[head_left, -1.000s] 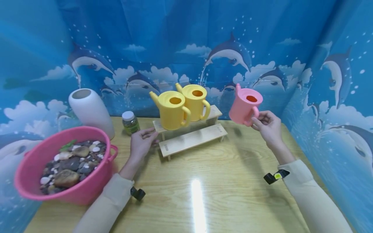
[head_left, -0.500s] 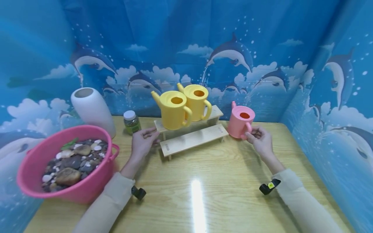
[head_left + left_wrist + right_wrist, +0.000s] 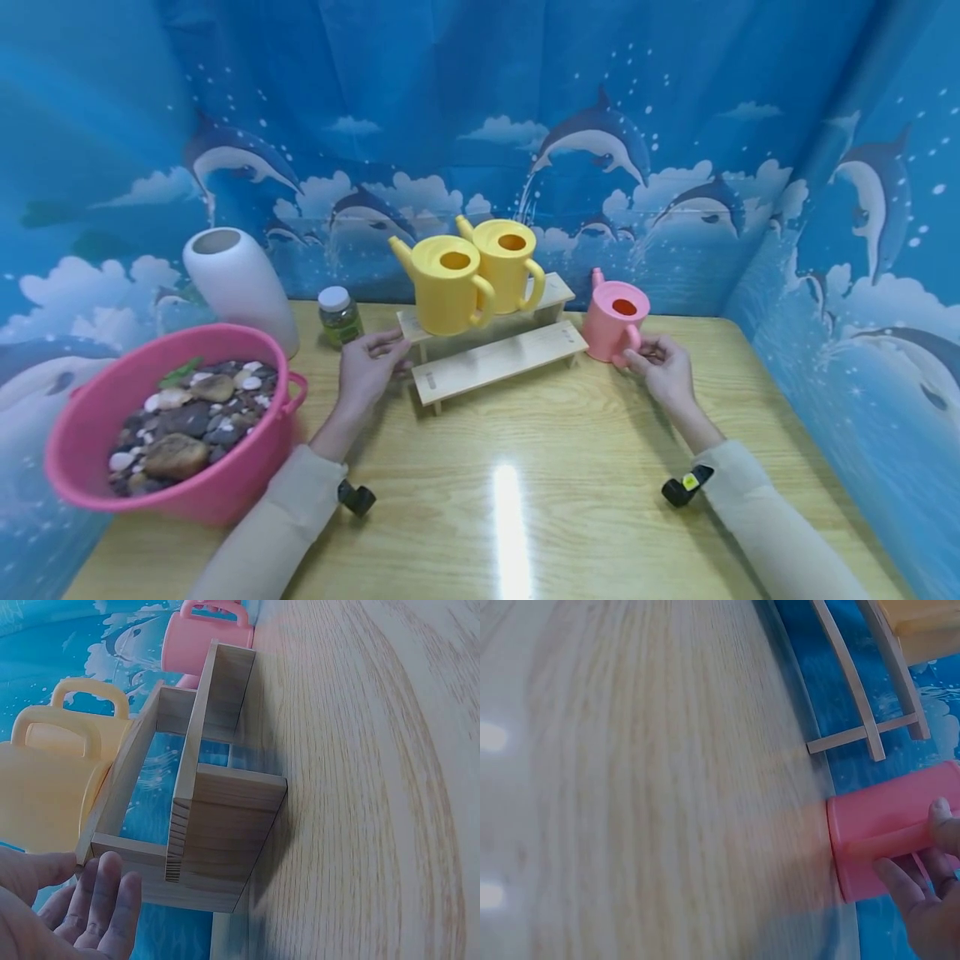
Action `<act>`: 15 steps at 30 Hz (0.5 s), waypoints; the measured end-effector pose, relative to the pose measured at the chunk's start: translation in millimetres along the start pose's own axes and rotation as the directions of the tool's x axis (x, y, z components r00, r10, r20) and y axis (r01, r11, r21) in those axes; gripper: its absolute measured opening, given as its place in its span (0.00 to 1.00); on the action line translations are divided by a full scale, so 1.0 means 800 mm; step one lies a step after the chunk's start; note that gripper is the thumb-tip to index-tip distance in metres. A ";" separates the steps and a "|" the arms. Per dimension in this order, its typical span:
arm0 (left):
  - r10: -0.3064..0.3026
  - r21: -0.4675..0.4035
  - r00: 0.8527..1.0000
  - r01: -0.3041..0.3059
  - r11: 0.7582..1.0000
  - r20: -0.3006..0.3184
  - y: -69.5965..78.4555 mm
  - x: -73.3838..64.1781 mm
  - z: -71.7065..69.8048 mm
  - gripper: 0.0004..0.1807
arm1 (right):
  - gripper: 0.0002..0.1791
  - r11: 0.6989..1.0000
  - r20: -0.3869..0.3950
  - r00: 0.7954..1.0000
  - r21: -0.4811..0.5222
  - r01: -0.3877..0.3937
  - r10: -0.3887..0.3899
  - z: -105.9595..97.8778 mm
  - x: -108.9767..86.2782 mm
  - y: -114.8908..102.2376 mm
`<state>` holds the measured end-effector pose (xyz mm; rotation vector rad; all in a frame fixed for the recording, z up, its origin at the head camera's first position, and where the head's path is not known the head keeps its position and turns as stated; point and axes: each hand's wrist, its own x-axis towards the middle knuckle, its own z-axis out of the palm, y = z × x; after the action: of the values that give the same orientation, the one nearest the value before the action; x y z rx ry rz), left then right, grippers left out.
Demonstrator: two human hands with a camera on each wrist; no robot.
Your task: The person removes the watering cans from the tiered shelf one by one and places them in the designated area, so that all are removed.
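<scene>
A two-step wooden stand (image 3: 498, 360) is on the table, with two yellow watering cans (image 3: 444, 292) side by side on its upper step. At the stand's left end is my left hand (image 3: 366, 371); its thumb and fingers pinch the end of the upper board (image 3: 112, 802). My right hand (image 3: 663, 372) grips the handle of a pink watering can (image 3: 609, 325). This can is upright just right of the stand, its base at the tabletop in the right wrist view (image 3: 885, 832). Its spout points toward the back.
A pink bucket (image 3: 56, 467) of stones stands at the left. Behind it leans a white vase (image 3: 243, 287). A small jar (image 3: 339, 321) with a white lid is left of the stand. Dolphin-print curtains (image 3: 450, 100) enclose the table (image 3: 585, 483).
My right hand has brought the pink watering can down and to the left, from the air to the tabletop beside the stand. The left hand has stayed at the stand's end.
</scene>
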<state>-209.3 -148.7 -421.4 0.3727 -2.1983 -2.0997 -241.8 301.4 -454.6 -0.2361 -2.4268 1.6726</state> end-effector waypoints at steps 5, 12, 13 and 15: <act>-0.011 0.001 1.000 0.011 1.000 0.000 0.000 0.000 0.001 0.21 | 0.26 0.999 -0.012 0.999 -0.007 0.031 -0.031 -0.013 -0.001 -0.005; 0.004 0.001 1.000 -0.004 1.000 -0.003 -0.001 0.001 0.000 0.21 | 0.22 0.981 -0.148 0.973 0.053 0.188 -0.179 -0.021 -0.003 -0.057; 0.005 0.003 1.000 -0.005 1.000 -0.005 -0.002 0.001 0.000 0.21 | 0.23 0.979 -0.135 0.972 0.041 0.201 -0.194 -0.019 -0.003 -0.066; 0.005 0.006 1.000 -0.005 1.000 -0.004 -0.002 0.000 0.000 0.20 | 0.25 0.975 -0.085 0.972 0.018 0.220 -0.218 -0.013 -0.004 -0.083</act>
<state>-209.6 -148.5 -422.9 0.3706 -2.2017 -2.0881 -237.9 286.7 -389.2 -0.0313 -2.2748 1.5662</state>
